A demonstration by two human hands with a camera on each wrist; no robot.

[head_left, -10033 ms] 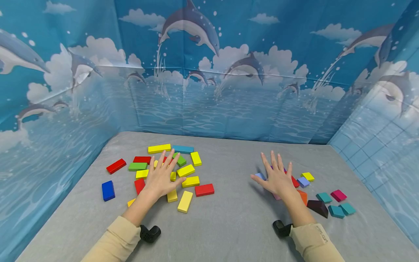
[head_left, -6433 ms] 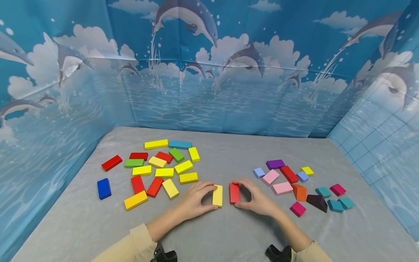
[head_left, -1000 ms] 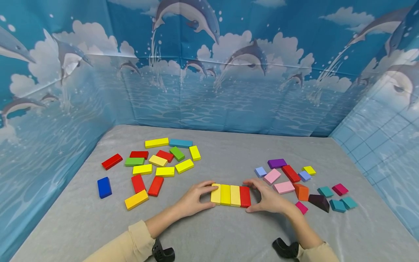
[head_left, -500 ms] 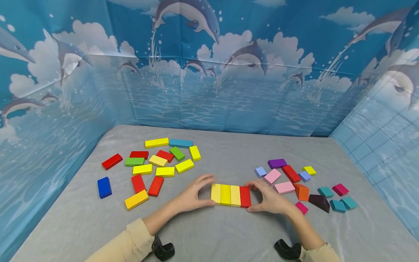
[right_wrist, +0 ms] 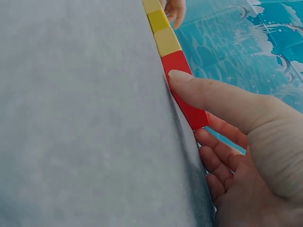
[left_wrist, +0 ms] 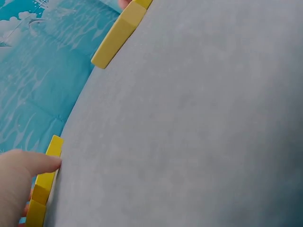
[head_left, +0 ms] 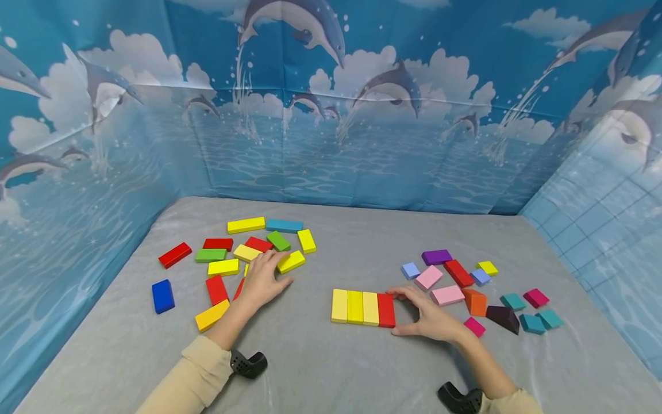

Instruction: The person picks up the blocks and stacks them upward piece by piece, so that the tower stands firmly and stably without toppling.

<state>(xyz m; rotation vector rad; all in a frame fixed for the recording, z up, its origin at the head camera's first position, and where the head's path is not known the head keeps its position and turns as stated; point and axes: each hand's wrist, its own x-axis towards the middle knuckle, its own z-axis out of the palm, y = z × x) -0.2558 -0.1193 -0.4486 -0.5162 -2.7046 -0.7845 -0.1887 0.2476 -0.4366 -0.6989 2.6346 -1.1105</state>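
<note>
Head view: right fingers (head_left: 408, 292) hold a smooth red cuboid (head_left: 386, 310).

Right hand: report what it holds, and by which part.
The right hand holds the red block ending the row of blocks, thumb at its near end, a finger at its far end.

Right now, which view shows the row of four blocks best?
Head: the row lies whole, all blocks visible. Right wrist: closer, but cropped, the thumb covering part of the red block. Left wrist: only its yellow end, cut off by the frame.
</note>
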